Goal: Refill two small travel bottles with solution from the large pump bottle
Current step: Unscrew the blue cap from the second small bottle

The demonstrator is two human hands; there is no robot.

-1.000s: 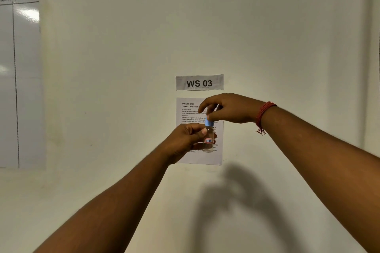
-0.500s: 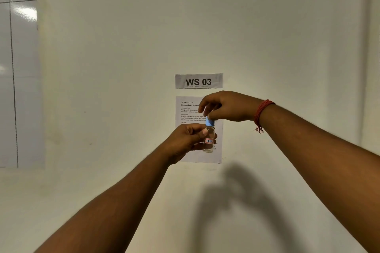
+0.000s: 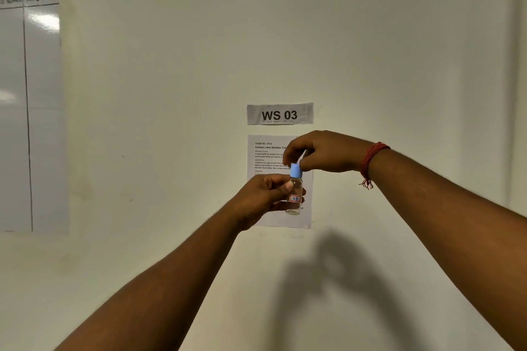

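A small clear travel bottle [image 3: 295, 196] with a red-edged label reading 17B is held up in front of the wall. My left hand [image 3: 265, 196] grips its body from the left, thumb across the glass. Its light blue cap [image 3: 296, 171] sits on the neck, and my right hand [image 3: 319, 152] pinches that cap from above with curled fingers. A red thread band circles my right wrist. The large pump bottle and the other travel bottle are out of view.
Behind the hands, a "WS 03" sign [image 3: 280, 113] and a printed task sheet [image 3: 268, 157] are stuck to the cream wall. A whiteboard sheet [image 3: 31, 111] with ruled lines hangs at the far left. The hands' shadow falls on the wall below.
The hands and bottle stay almost where they were. My right fingers have shifted on the blue cap, which now shows more fully.
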